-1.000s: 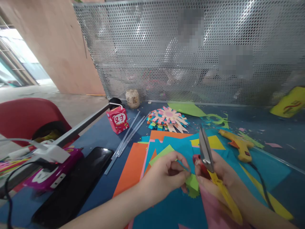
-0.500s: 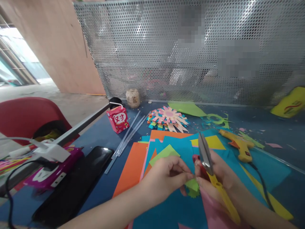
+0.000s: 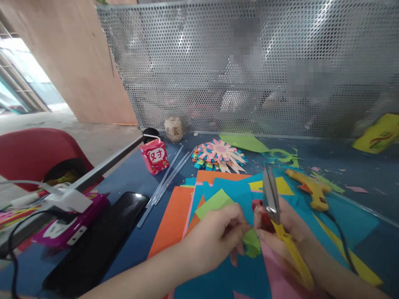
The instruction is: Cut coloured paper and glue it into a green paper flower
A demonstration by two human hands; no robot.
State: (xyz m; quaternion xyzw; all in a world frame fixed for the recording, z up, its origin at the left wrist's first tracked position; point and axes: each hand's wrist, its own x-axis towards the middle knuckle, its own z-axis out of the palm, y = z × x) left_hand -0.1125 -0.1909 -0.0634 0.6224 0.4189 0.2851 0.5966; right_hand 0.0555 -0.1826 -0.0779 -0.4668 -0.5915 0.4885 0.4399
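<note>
My left hand (image 3: pixel 222 236) is closed in a pinch at a small green paper piece (image 3: pixel 252 243) with a jagged lower edge; its fingers hide part of the piece. Close by on the right, my right hand (image 3: pixel 289 232) is wrapped round a pair of scissors (image 3: pixel 272 197) with red and yellow handles. Their blades point up and away, nearly together, clear of the paper. Beneath both hands lie stacked coloured sheets, with a blue sheet (image 3: pixel 218 278), an orange sheet (image 3: pixel 170 224) and a green square (image 3: pixel 215 202) showing.
Behind the sheets sit layered paper rosettes (image 3: pixel 220 151). A yellow glue gun (image 3: pixel 311 189) with a black cord lies right. Clear glue sticks (image 3: pixel 170 178), a red drink carton (image 3: pixel 155 155), a black phone (image 3: pixel 99 241) and a purple power strip (image 3: pixel 71 224) are left. A perforated metal panel (image 3: pixel 199 62) borders the back.
My left fingertips have shifted slightly up and left, showing a little more of the green piece. The scissors have tilted a bit to the right in my right hand.
</note>
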